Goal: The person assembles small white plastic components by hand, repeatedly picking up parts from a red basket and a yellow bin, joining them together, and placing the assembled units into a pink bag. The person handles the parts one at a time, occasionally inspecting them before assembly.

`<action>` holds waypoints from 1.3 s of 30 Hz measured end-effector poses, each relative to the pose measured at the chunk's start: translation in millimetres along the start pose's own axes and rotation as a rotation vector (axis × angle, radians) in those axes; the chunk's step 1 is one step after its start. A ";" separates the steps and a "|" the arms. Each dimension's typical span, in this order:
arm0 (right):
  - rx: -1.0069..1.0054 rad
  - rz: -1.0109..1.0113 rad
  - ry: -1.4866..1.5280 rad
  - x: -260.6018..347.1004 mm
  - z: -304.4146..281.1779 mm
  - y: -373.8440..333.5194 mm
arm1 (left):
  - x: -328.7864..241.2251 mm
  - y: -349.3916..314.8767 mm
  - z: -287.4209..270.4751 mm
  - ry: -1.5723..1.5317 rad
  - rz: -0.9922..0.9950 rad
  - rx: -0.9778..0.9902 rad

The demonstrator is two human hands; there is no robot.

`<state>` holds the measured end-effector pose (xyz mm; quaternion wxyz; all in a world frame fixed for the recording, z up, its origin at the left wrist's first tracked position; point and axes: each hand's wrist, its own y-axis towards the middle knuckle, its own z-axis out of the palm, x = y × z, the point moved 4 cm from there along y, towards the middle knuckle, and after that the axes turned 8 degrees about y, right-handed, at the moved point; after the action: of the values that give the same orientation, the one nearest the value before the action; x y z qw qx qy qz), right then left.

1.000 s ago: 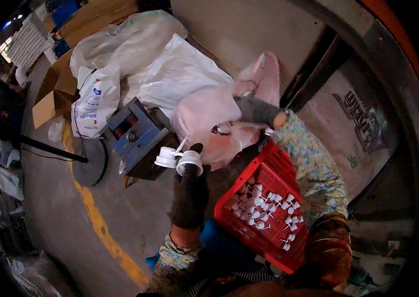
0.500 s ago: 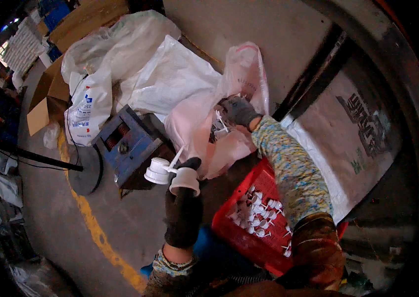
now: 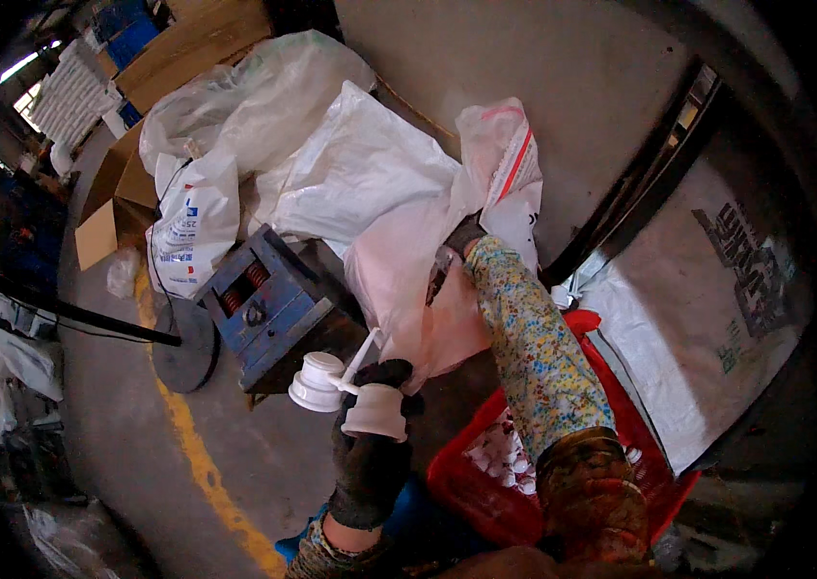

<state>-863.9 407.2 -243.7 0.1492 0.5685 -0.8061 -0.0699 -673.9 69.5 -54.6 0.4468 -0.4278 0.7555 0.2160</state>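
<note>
My left hand (image 3: 370, 478), in a dark glove, is closed on a white plastic moulded piece (image 3: 376, 413): two round cap-like parts joined by a thin stem, with another stem sticking up. My right hand (image 3: 466, 234), also gloved, reaches into the mouth of a pinkish see-through plastic bag (image 3: 394, 270). The bag's film hides its fingers. Below my right forearm, a red plastic crate (image 3: 471, 487) holds several small white plastic pieces (image 3: 497, 455), partly covered by the sleeve.
Left of the bag stands a worn blue metal block (image 3: 278, 323) with a red spring. Behind are a white woven sack (image 3: 355, 174), clear plastic sheeting (image 3: 273, 87) and a cardboard box (image 3: 114, 207). A round stand base (image 3: 186, 347) is at left; a large printed sack (image 3: 698, 309) at right.
My right hand has gone further into the bag, and its fingers and the white bits beside them are now hidden. The forearm covers more of the crate. My left hand keeps its hold.
</note>
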 end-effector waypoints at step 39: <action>-0.064 0.062 0.015 -12.7 9.6 -11.8 | 23.8 -8.2 -0.1 -1.111 -0.146 -0.116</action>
<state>-852.5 414.5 -258.2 0.1755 0.5388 -0.8194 -0.0866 -672.7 54.2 -74.6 0.7671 -0.3248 0.3620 0.4185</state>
